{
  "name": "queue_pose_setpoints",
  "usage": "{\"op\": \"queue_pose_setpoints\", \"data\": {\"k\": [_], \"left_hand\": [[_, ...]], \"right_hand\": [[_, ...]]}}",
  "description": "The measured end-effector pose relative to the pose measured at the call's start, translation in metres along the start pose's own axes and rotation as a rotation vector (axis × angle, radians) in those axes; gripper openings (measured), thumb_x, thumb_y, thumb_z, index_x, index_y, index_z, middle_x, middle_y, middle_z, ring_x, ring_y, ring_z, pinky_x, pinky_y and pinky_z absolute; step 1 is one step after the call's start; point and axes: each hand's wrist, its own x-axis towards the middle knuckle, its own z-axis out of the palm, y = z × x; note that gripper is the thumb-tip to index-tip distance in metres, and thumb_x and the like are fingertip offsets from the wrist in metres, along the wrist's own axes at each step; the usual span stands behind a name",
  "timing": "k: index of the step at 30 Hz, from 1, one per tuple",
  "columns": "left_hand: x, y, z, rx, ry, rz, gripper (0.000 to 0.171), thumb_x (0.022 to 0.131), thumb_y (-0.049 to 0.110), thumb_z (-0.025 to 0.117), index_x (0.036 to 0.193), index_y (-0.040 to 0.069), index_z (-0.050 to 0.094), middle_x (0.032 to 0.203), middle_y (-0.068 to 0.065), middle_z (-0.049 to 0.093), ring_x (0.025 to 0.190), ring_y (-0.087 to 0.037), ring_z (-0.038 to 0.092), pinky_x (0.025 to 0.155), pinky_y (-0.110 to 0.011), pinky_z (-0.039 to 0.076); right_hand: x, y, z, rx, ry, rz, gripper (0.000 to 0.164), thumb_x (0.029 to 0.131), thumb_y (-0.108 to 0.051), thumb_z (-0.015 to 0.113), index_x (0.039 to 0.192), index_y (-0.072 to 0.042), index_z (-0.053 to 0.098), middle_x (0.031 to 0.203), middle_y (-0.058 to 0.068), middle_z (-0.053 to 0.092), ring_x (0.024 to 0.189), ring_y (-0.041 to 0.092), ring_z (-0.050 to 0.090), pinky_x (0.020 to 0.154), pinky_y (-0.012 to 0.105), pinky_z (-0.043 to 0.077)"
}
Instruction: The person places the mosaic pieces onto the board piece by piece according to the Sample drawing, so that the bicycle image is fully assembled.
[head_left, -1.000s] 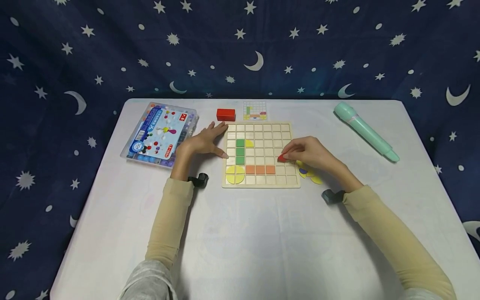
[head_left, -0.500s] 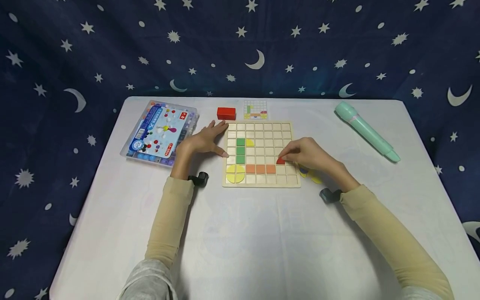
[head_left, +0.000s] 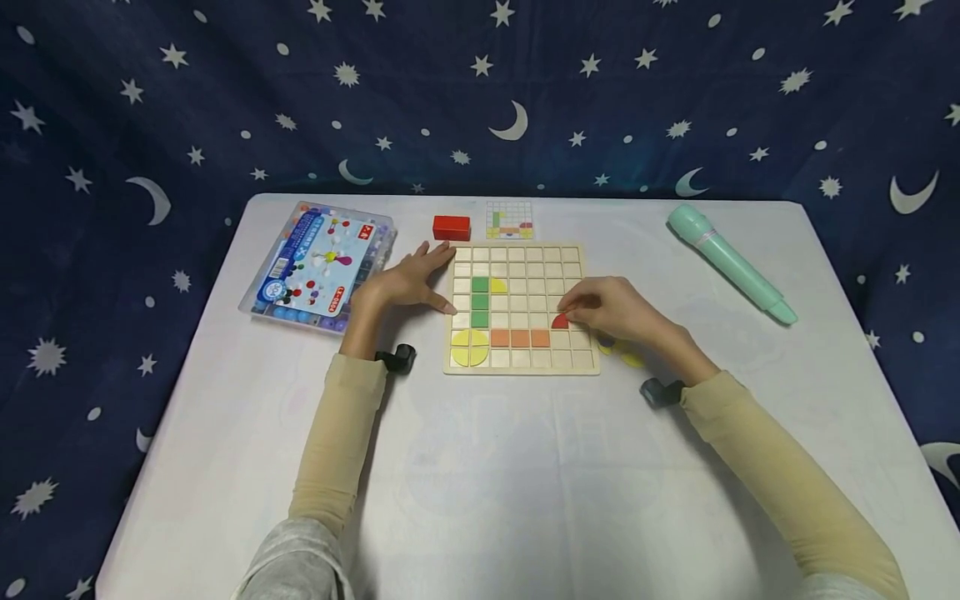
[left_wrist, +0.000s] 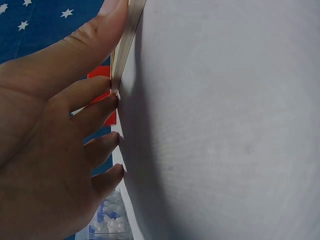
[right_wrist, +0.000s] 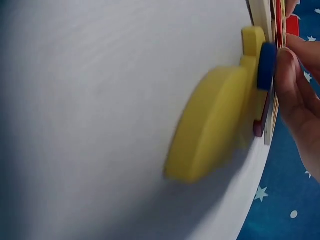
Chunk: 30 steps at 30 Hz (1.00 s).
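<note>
A wooden grid board [head_left: 525, 367] lies on the table with green squares [head_left: 480, 302], orange squares [head_left: 520, 338], a yellow disc of four-part look [head_left: 470, 348] and one yellow quarter piece [head_left: 498, 286] in its cells. My right hand [head_left: 618, 308] pinches a red quarter-circle piece [head_left: 560, 322] with thumb and fingertips, low over a cell at the board's right side. With spread fingers, my left hand [head_left: 405, 282] rests against the board's left edge. In the left wrist view its thumb [left_wrist: 100, 37] lies along the board's side.
Loose yellow pieces [right_wrist: 207, 125] and a blue piece [right_wrist: 266, 66] lie right of the board, partly under my right hand. Behind the board are a red block [head_left: 452, 227] and a pattern card [head_left: 509, 220]. A bead box [head_left: 322, 267] stands left, a green microphone-shaped thing [head_left: 731, 262] right.
My right hand has shifted slightly left with the red piece, which has turned from tilted to flatter over the cell. The left hand has stayed at the board's edge.
</note>
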Motion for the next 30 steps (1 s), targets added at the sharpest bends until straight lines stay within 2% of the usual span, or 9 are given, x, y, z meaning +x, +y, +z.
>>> {"op": "queue_pose_setpoints", "data": {"k": [8, 13, 22, 30], "left_hand": [[-0.001, 0.0, 0.0, -0.005, 0.006, 0.004, 0.114, 0.078, 0.033, 0.09, 0.166, 0.029, 0.018, 0.175, 0.004, 0.004, 0.161, -0.033, -0.007, 0.125, -0.068, 0.008], [-0.001, -0.001, 0.0, -0.009, 0.004, 0.009, 0.113, 0.079, 0.032, 0.09, 0.166, 0.028, 0.018, 0.175, 0.004, 0.004, 0.161, -0.033, -0.007, 0.125, -0.068, 0.007], [0.001, 0.0, 0.0, 0.004, 0.01, 0.017, 0.114, 0.079, 0.031, 0.09, 0.167, 0.027, 0.017, 0.175, 0.004, 0.004, 0.161, -0.035, -0.006, 0.124, -0.068, 0.009], [0.002, -0.001, 0.001, 0.007, 0.007, 0.01, 0.114, 0.079, 0.031, 0.09, 0.167, 0.027, 0.017, 0.175, 0.004, 0.004, 0.161, -0.036, -0.007, 0.125, -0.068, 0.009]], "right_hand": [[-0.007, 0.009, -0.011, 0.039, 0.048, 0.097, 0.016, 0.093, -0.014, 0.076, 0.109, -0.012, 0.079, 0.097, 0.004, 0.074, 0.086, 0.021, 0.058, 0.072, 0.027, 0.049], [-0.011, 0.018, -0.017, 0.039, 0.065, 0.148, 0.017, 0.093, -0.016, 0.076, 0.109, -0.011, 0.078, 0.091, 0.007, 0.071, 0.081, 0.023, 0.056, 0.061, 0.027, 0.048], [-0.016, 0.033, -0.024, 0.025, 0.065, 0.201, 0.024, 0.09, -0.022, 0.079, 0.111, -0.009, 0.077, 0.093, 0.008, 0.069, 0.078, 0.023, 0.055, 0.06, 0.026, 0.048], [-0.017, 0.037, -0.027, 0.014, 0.014, 0.222, 0.033, 0.089, -0.025, 0.081, 0.116, -0.007, 0.075, 0.094, 0.009, 0.066, 0.083, 0.023, 0.052, 0.065, 0.025, 0.044]]}}
